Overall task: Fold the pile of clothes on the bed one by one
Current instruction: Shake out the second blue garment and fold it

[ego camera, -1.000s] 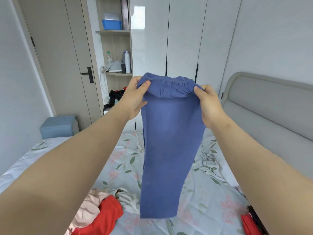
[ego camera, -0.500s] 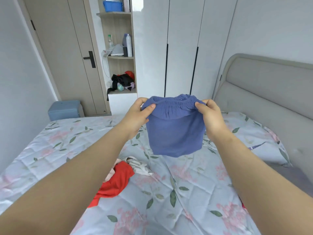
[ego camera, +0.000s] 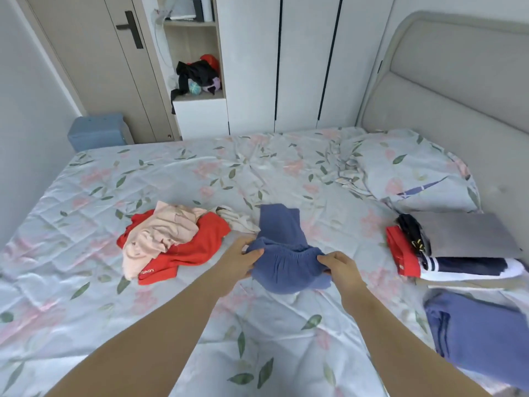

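Observation:
Blue trousers point(ego camera: 282, 242) lie partly on the floral bed sheet point(ego camera: 200, 173) in the middle, legs stretched away from me. My left hand point(ego camera: 239, 260) pinches the left end of the elastic waistband, and my right hand point(ego camera: 340, 266) pinches the right end. The waistband is bunched and lifted slightly off the sheet. To the left sits the unfolded pile: a pale pink garment point(ego camera: 160, 234) on a red one point(ego camera: 197, 247), with a white piece point(ego camera: 237, 219) beside them.
Folded clothes are stacked at the right: a grey item point(ego camera: 469, 234), dark and red pieces point(ego camera: 402, 250), a navy-and-white one point(ego camera: 469, 267). A folded blue garment point(ego camera: 483, 336) lies near right. A padded headboard point(ego camera: 446, 90) stands at right, wardrobes and a shelf behind.
Both hands have come down from chest height, lowering the blue trousers onto the bed. The legs now lie on the sheet instead of hanging free.

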Demonstrator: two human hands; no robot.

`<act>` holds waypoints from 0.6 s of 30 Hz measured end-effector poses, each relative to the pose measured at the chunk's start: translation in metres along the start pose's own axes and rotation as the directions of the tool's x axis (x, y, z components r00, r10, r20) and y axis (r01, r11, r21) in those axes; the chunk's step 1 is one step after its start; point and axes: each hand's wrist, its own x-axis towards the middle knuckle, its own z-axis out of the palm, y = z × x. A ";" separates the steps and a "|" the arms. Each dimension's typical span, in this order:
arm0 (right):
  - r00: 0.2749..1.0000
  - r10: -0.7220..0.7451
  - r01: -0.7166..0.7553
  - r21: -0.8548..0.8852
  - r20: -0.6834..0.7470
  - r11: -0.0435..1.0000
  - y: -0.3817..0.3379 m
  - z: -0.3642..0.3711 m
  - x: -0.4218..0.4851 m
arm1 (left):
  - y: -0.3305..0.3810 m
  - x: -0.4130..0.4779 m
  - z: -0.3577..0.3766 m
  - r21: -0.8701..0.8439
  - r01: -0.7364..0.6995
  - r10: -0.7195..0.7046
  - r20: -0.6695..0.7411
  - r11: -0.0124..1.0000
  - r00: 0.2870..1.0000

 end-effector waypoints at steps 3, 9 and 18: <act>0.997 0.079 -0.078 -0.051 0.015 0.996 0.023 0.001 0.012 | -0.024 0.011 0.002 0.073 0.073 -0.072 -0.018 0.995 0.997; 0.989 0.149 -0.142 -0.194 0.020 0.971 0.038 0.004 0.055 | -0.035 0.053 0.007 0.085 0.162 -0.159 -0.043 0.983 0.986; 0.997 -0.035 0.042 -0.113 0.065 0.993 -0.009 0.029 0.182 | -0.001 0.199 0.016 0.063 0.052 -0.040 -0.182 0.997 0.982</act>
